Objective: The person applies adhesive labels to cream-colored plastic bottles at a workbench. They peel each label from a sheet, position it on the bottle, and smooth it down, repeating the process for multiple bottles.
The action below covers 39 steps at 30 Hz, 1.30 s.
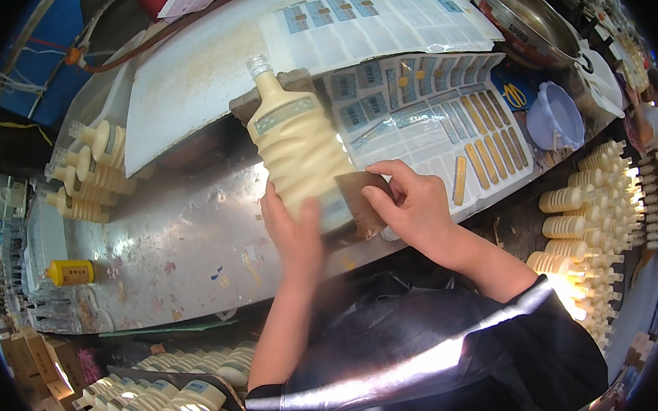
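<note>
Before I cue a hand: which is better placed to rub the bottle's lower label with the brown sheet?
Probably the right hand: it holds the brown sheet beside the lower label, while the left hand is at the left side of the bottle.

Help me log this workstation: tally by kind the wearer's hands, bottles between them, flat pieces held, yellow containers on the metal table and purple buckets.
Hands: 2 (left hand, right hand)
Cream ridged bottle: 1
Brown flat piece, in the right hand: 1
Yellow container: 1
Purple bucket: 1
Total: 6
</note>
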Each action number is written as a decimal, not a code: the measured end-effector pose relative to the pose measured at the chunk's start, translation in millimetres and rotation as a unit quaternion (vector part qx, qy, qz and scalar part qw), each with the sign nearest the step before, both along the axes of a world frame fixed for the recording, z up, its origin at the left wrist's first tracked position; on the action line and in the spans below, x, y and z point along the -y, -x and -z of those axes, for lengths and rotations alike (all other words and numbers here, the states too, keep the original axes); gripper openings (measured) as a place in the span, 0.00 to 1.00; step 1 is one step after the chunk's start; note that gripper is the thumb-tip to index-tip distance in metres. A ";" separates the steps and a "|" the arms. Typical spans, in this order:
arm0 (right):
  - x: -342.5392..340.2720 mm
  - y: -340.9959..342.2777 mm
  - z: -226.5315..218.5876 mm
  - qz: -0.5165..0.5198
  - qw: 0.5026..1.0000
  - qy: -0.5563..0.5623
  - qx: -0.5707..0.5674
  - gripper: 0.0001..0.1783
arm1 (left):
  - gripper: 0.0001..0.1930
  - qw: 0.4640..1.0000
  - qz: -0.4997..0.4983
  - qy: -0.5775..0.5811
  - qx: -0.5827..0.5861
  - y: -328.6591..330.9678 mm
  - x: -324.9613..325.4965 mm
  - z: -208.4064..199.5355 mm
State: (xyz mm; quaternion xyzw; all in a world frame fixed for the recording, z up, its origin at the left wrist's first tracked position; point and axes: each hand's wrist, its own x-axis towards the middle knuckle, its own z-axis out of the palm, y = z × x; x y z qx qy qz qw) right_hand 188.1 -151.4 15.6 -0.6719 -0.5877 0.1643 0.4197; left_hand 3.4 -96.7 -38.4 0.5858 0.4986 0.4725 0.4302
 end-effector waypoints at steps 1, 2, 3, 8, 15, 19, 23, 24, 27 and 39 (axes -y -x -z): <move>-0.2 -0.8 -0.3 -0.004 1.000 -0.006 0.012 0.15 | 0.37 1.000 -0.004 0.000 0.000 0.1 -0.1 0.3; -2.0 -1.9 -0.1 -0.007 0.999 -0.036 0.018 0.14 | 0.36 1.000 -0.002 -0.008 0.001 0.8 -0.3 2.6; -5.3 -3.5 0.5 -0.012 0.997 -0.067 0.025 0.13 | 0.35 1.000 -0.002 -0.016 0.001 1.7 -0.7 5.4; -9.0 -7.9 -4.7 -0.115 0.951 -0.250 0.137 0.13 | 0.34 0.999 0.024 -0.039 -0.016 7.9 -1.5 4.1; 18.0 2.9 -12.8 -0.297 0.900 -0.255 0.193 0.15 | 0.33 0.999 0.026 0.015 0.021 11.3 -0.8 15.6; 7.0 7.0 -25.5 -0.207 0.921 -0.260 0.205 0.15 | 0.31 0.997 0.027 0.041 0.065 13.9 1.3 6.3; 1.2 28.4 -28.2 -0.259 0.905 -0.258 0.219 0.18 | 0.30 0.988 0.040 0.066 0.137 18.2 -2.7 13.2; 3.4 32.9 -27.2 -0.281 0.897 -0.261 0.219 0.18 | 0.30 0.977 0.054 0.083 0.188 19.3 -2.1 10.4; 0.7 32.0 -30.6 -0.264 0.910 -0.241 0.211 0.18 | 0.29 0.967 0.049 0.102 0.230 18.4 -0.3 6.2; -9.9 6.9 -11.8 -0.029 0.991 -0.056 0.121 0.17 | 0.42 1.000 0.014 0.003 -0.002 15.6 7.3 26.7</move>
